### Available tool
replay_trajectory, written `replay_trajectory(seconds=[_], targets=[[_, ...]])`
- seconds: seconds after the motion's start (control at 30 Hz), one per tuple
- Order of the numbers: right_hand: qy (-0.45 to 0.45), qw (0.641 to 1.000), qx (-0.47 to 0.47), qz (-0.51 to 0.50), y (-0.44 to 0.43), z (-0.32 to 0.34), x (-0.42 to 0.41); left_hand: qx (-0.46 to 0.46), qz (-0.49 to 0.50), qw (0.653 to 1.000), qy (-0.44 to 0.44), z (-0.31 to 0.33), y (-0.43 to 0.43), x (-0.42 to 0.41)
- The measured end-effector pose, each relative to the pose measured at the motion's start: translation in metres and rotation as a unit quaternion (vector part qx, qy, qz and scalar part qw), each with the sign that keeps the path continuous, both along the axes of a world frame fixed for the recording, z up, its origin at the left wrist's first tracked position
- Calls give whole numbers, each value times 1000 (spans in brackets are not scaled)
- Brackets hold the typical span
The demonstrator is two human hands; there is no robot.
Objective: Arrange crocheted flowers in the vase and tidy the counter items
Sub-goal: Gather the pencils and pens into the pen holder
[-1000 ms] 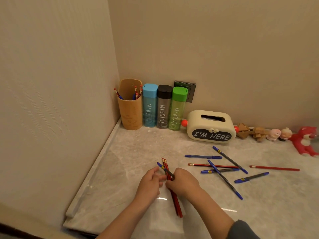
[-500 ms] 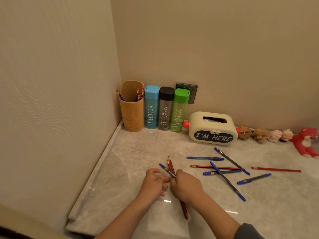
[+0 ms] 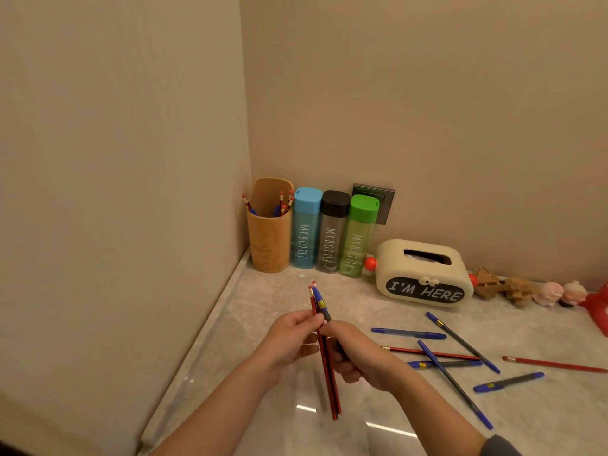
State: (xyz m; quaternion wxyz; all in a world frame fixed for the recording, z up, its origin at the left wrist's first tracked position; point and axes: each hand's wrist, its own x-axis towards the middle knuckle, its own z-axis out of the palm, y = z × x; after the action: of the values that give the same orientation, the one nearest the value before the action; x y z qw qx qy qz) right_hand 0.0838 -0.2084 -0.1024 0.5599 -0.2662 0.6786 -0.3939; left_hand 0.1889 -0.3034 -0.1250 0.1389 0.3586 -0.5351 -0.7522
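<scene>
Both hands are up over the counter now, my left hand (image 3: pixel 289 340) and my right hand (image 3: pixel 355 353) meeting around one small bundle (image 3: pixel 325 357) of writing sticks, fingers curled closed on it from either side. Left thumb and fingertips pinch the upper part, right fingers wrap it just below, palms turned toward each other, forearms running in from the bottom edge. Count in the bundle: at least two red pencils and one blue pen, eraser ends pointing up and away from me, tips hanging down past my hands above the marble counter (image 3: pixel 263 317); any more than that I cannot tell. Loose on the counter to my right, five blue pens (image 3: pixel 408 333) and two red pencils (image 3: pixel 556 364), some crossing each other, the farthest pencil lying apart near the right edge. Back in the corner stands the tan pen holder (image 3: pixel 268 245) with several pencils and pens upright in it, against the left wall. Just beside it, three bottles in a row touching: blue bottle (image 3: pixel 306 232), black bottle (image 3: pixel 330 235), green bottle (image 3: pixel 357 238). Then one cream tissue box (image 3: pixel 424 271) reading I'M HERE, and past it a line of small toys (image 3: pixel 526 289) along the back wall.
</scene>
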Motion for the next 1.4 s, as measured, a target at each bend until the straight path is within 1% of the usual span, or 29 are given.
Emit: replay_trajectory(seconds=[0.07, 0.13, 0.2, 0.27, 0.37, 0.5, 0.6, 0.73, 0.8, 0.87, 0.93, 1.0, 1.1, 1.2, 1.27, 1.4], targets=[[46, 998, -17, -24, -14, 8, 3, -64, 8, 998, 9, 12, -10, 1], [91, 993, -45, -57, -31, 16, 4, -110, 24, 993, 24, 27, -21, 1], [111, 988, -75, -73, -48, 27, 1, -155, 43, 986, 37, 42, -35, 0], [131, 981, -123, -70, -63, 40, -2, -208, 54, 976, 43, 58, -50, -2], [210, 959, -185, -40, -87, 69, -10, -269, 73, 958, 66, 82, -74, -10], [348, 908, -231, 10, -122, 112, -33, -390, 136, 908, 70, 113, -113, -24], [416, 868, -269, 25, -150, 143, -49, -435, 168, 881, 83, 136, -138, -35], [475, 817, -326, -23, -190, 169, -66, -503, 217, 834, 73, 161, -173, -53], [498, 796, -339, -51, -207, 171, -75, -523, 222, 821, 54, 164, -188, -60], [537, 778, -321, -57, -223, 164, -83, -540, 226, 811, 23, 157, -200, -68], [568, 769, -291, -49, -235, 150, -89, -545, 225, 808, -5, 145, -210, -74], [594, 758, -267, -39, -241, 133, -93, -536, 214, 816, -29, 129, -217, -79], [649, 730, -215, -16, -245, 111, -96, -520, 190, 831, -59, 107, -220, -82], [679, 715, -165, -1, -244, 97, -96, -510, 169, 840, -76, 91, -217, -83], [686, 712, -152, 4, -243, 92, -96, -503, 162, 844, -92, 87, -215, -82], [692, 706, -153, 2, -243, 89, -94, -488, 157, 850, -119, 80, -217, -83]])
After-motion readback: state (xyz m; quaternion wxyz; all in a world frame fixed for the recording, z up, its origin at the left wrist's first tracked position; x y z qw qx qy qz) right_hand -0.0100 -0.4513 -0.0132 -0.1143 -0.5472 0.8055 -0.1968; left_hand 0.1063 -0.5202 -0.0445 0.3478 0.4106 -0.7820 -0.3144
